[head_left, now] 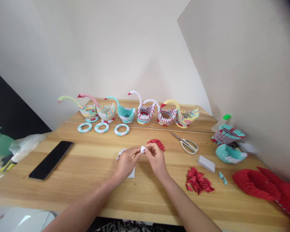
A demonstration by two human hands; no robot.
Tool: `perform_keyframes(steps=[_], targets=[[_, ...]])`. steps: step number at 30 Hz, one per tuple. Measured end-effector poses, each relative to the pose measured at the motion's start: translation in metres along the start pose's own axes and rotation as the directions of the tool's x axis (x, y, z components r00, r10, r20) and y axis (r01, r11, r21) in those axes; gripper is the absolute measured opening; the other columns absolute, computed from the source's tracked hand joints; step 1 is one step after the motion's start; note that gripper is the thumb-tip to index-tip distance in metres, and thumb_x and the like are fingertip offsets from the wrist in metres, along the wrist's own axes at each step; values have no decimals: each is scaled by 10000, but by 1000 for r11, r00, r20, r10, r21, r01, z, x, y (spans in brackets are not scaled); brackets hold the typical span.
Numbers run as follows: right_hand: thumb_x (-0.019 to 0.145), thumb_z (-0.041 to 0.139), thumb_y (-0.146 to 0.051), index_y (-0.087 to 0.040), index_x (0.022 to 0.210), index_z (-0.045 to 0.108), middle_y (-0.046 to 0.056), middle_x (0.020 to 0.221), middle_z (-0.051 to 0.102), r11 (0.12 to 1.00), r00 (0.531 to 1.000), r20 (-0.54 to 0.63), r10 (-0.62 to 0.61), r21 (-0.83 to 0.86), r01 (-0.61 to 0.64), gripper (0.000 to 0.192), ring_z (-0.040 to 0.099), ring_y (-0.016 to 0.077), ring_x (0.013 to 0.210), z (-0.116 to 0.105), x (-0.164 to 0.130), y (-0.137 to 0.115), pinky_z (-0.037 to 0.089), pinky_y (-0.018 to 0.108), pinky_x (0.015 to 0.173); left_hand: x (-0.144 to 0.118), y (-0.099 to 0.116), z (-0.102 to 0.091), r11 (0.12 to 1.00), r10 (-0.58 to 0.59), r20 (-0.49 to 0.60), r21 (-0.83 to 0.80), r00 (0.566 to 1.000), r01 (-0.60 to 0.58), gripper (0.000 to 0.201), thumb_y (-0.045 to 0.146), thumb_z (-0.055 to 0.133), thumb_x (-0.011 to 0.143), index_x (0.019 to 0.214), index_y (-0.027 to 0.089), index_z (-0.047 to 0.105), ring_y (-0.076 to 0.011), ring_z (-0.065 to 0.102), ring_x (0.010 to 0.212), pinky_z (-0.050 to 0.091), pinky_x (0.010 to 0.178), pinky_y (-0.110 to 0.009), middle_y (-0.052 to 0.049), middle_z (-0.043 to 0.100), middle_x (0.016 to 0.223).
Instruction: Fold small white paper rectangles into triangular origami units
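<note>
Between the fingertips of both hands is a small folded piece of white paper [143,149], held above the middle of the table. My left hand [127,161] pinches it from the left, my right hand [156,158] from the right. Under and behind my left hand lie some white folded paper pieces [120,153], partly hidden. A flat white sheet of paper [131,173] shows just below that hand. Beyond my right hand sits a small heap of red folded paper pieces [159,143].
Several paper swans [127,113] line the back, with three paper rings [122,129] before them. A phone [51,160] lies left. Rightward are scissors [188,146], a white paper stack [206,163], a red paper pile [198,181], teal paper bowls [229,153] and a red paper model [258,184].
</note>
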State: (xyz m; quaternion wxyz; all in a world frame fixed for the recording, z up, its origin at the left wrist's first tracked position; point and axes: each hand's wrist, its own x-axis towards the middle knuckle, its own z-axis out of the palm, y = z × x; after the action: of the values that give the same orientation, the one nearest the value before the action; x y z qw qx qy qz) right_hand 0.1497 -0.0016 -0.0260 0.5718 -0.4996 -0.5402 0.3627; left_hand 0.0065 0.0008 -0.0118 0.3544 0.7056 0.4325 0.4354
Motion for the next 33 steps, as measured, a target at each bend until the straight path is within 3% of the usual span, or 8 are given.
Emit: perform_keyframes(steps=[4, 11, 16, 19, 24, 33], targets=[[825, 556, -267, -204, 1112, 577, 15, 826, 591, 996, 997, 64, -53, -67, 57, 295, 574, 163, 766, 2, -3, -3, 469, 288, 736, 1, -1, -1, 999, 25, -50, 42, 998, -23, 195, 269, 526, 872, 893, 204, 708, -164, 637, 782, 435, 709, -225, -30, 714, 874], [839, 535, -244, -208, 1086, 618, 59, 949, 635, 976, 983, 118, -139, -151, 156, 263, 592, 191, 862, 3, -8, -6, 480, 315, 796, 2, 0, -2, 999, -38, -69, -35, 997, 36, 199, 289, 530, 847, 788, 183, 688, -159, 614, 752, 422, 689, -223, -29, 695, 808], [815, 588, -290, -199, 1042, 621, 33, 825, 612, 987, 991, 104, -84, -126, 97, 247, 579, 178, 781, 8, -11, -4, 480, 296, 753, 6, 0, -4, 936, -239, -21, -272, 971, 225, 157, 223, 540, 759, 655, 146, 629, -144, 586, 688, 436, 674, -227, -19, 648, 683], [808, 602, -359, -192, 986, 640, 31, 816, 629, 1000, 987, 160, 19, 7, -21, 247, 586, 175, 770, 7, -8, -7, 481, 289, 733, 8, 0, -7, 912, -297, -10, -300, 955, 280, 157, 225, 546, 720, 587, 144, 566, -118, 526, 603, 409, 612, -217, 7, 581, 591], [804, 604, -399, -173, 828, 656, 29, 782, 653, 970, 971, 207, 122, 184, -161, 233, 594, 166, 748, -1, -1, -12, 478, 296, 735, 8, 1, -8, 938, -233, 47, -253, 971, 237, 194, 287, 549, 750, 617, 147, 570, -112, 500, 611, 394, 607, -219, 12, 566, 608], [790, 630, -366, -176, 779, 629, 20, 742, 641, 989, 976, 202, 75, 106, -98, 190, 580, 159, 715, -3, 0, -9, 460, 280, 704, 6, 5, -10, 955, -148, 58, -250, 987, 157, 232, 293, 484, 819, 641, 156, 547, -120, 521, 642, 416, 639, -224, 6, 557, 630]])
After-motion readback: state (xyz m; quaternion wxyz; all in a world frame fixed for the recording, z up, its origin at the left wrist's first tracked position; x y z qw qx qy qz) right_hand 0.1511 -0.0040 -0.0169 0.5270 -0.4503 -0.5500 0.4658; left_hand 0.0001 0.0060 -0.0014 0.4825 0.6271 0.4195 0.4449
